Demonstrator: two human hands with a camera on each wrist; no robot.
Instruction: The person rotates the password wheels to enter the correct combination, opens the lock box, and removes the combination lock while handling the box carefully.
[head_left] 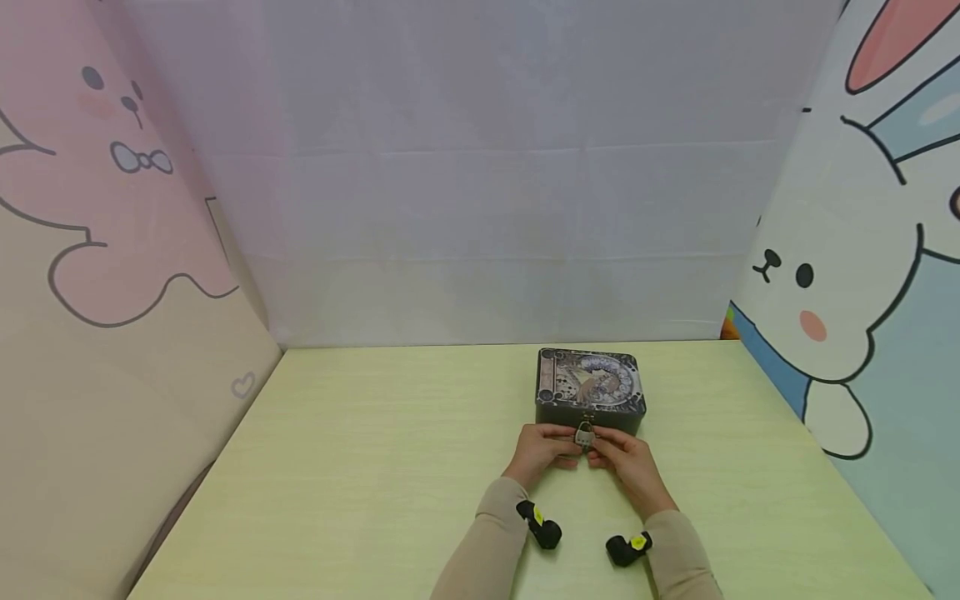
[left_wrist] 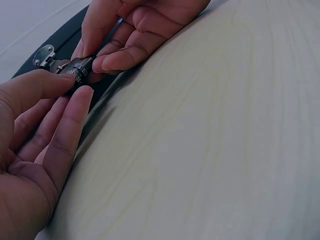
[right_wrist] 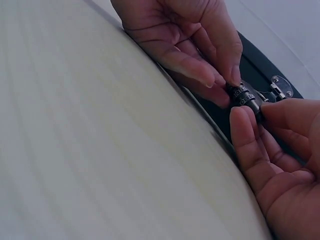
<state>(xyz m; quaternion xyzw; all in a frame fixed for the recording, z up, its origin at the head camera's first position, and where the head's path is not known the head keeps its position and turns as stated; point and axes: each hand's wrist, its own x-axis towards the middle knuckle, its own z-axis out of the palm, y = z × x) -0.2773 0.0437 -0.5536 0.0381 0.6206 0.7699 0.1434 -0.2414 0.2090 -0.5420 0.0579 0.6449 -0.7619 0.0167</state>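
Observation:
A small combination padlock (head_left: 585, 436) with number dials hangs at the front latch of a dark tin box (head_left: 591, 382) with a patterned lid. My left hand (head_left: 542, 450) pinches one side of the padlock between thumb and fingers. From the other side my right hand (head_left: 630, 462) pinches it too. In the left wrist view, the dials of the padlock (left_wrist: 80, 69) show numbers between the fingertips, and its shackle runs to the metal hasp (left_wrist: 45, 56). The right wrist view shows the padlock (right_wrist: 243, 95) against the box's dark front wall. The lid is down.
The box stands on a pale wooden table (head_left: 375, 467), right of its middle, towards the back. A white curtain (head_left: 487, 208) hangs behind the table. Panels with cartoon animals flank both sides. Black wrist cameras (head_left: 549, 533) sit at both cuffs.

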